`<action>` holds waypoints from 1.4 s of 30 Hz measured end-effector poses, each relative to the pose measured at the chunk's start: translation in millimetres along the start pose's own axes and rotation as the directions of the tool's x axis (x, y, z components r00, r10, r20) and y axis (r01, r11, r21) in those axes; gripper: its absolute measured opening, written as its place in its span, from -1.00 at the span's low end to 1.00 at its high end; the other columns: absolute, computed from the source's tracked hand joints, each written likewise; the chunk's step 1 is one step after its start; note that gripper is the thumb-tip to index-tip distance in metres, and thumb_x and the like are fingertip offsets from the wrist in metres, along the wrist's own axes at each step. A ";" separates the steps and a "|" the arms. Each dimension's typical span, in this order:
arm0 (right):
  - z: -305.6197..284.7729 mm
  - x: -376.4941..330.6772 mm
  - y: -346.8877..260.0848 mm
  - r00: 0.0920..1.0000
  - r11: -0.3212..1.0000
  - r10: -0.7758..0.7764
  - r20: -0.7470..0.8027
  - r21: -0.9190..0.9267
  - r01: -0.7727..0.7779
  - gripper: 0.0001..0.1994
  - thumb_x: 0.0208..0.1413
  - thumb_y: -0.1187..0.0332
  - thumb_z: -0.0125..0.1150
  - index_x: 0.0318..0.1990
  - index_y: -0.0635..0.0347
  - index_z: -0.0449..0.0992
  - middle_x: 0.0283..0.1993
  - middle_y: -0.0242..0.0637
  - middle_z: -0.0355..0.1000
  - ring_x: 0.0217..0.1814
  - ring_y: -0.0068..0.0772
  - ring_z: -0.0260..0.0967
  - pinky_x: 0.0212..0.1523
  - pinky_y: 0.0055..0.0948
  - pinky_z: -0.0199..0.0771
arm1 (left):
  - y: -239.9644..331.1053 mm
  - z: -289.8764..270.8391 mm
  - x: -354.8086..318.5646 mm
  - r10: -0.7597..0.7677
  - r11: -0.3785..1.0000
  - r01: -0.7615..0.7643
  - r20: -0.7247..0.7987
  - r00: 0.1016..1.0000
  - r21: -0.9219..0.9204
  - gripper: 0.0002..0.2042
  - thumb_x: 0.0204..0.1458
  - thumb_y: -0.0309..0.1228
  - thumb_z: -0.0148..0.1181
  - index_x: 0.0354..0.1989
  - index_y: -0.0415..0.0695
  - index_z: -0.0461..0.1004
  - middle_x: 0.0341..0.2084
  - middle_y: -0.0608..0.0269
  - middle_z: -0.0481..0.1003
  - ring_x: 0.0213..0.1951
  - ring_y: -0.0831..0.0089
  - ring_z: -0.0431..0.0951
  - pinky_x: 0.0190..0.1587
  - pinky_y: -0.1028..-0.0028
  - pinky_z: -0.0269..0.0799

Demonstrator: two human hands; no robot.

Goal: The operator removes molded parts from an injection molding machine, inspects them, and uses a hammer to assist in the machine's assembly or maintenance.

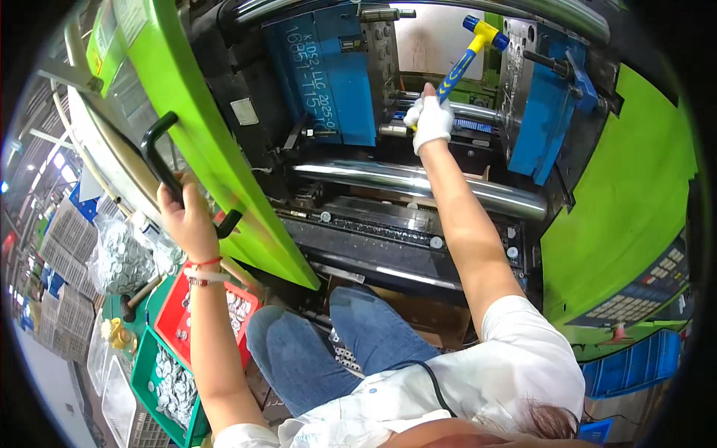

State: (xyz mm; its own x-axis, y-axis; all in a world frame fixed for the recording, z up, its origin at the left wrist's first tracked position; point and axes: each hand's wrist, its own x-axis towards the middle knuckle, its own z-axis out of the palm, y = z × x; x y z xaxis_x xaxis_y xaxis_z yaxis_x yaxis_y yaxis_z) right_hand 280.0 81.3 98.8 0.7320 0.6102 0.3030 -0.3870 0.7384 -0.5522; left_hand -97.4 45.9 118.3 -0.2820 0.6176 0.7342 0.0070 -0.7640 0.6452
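Mallet [457, 73] in the head view, above and right of centre: yellow head with dark blue faces at both ends, blue-and-yellow handle, tilted, head up and toward the right. Clasped by its handle in the right hand [432, 121], gloved in white, with the thumb tip bare and pointing up along the handle. Seen in the gap between a left blue block [343, 93] bearing white handwriting and a right blue block [541, 104], both with metal inner faces. Below the gloved fist, running across behind the forearm, a thick, shiny steel bar [500, 198].

Left hand [188, 220] ungloved, well apart from the mallet, fingers curled around a black handle [151, 153] mounted on a bright green panel [205, 149]. At the left wrist, a red cord [202, 262] and a pale band [207, 277].

At lower left, beside the left forearm, a red tray [169, 313] and a green bin [142, 366], both with small silvery parts [175, 392] inside. Near these, a clear plastic bag [119, 257] full of rounded parts, a dark-headed hammer [142, 293] and a yellow object [117, 334] hard to identify.

At lower centre, legs in blue jeans [295, 355]. At right, a green machine housing [627, 164] with a keypad [612, 305]; beneath, a blue crate [635, 366].
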 end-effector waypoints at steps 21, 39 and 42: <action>-5.9 61.6 58.2 0.949 0.838 0.275 0.155 -0.523 -0.157 -0.96 0.02 0.47 0.00 -0.35 0.17 0.33 -0.66 -0.37 0.21 -0.77 -0.46 0.17 -0.74 -0.39 0.24 | -3.1 5.8 0.1 0.047 0.998 -0.046 -0.035 0.998 0.044 -0.86 0.10 -0.52 -0.08 -0.18 -0.22 0.31 -0.60 0.45 0.30 -0.70 0.78 0.14 -0.69 0.72 0.03; -7.9 55.2 35.0 0.997 0.889 0.047 0.062 -0.457 -0.014 -0.87 0.01 0.54 -0.06 -0.27 0.14 0.24 -0.64 -0.34 0.20 -0.80 -0.45 0.16 -0.78 -0.40 0.21 | -1.7 7.2 -0.3 0.057 0.994 -0.052 -0.048 0.997 0.098 -0.86 0.12 -0.46 -0.04 -0.18 -0.18 0.32 -0.70 0.49 0.21 -0.72 0.78 0.12 -0.70 0.71 -0.02; -1.5 66.8 35.6 0.998 0.958 -0.059 -0.006 -0.280 0.055 -0.88 0.01 0.54 -0.05 -0.28 0.17 0.22 -0.65 -0.32 0.21 -0.79 -0.41 0.20 -0.77 -0.35 0.31 | -0.1 8.0 -0.8 0.062 0.993 -0.057 -0.044 0.997 0.102 -0.86 0.12 -0.46 -0.04 -0.18 -0.19 0.32 -0.71 0.49 0.21 -0.72 0.79 0.12 -0.70 0.71 -0.02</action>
State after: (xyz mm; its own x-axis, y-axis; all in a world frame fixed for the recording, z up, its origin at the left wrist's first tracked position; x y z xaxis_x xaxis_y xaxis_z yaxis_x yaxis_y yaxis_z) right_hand 316.0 147.9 98.3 0.7571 0.5636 0.3303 -0.1736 0.6610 -0.7300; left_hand -89.4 47.0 119.3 -0.3228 0.5600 0.7630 0.1213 -0.7750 0.6202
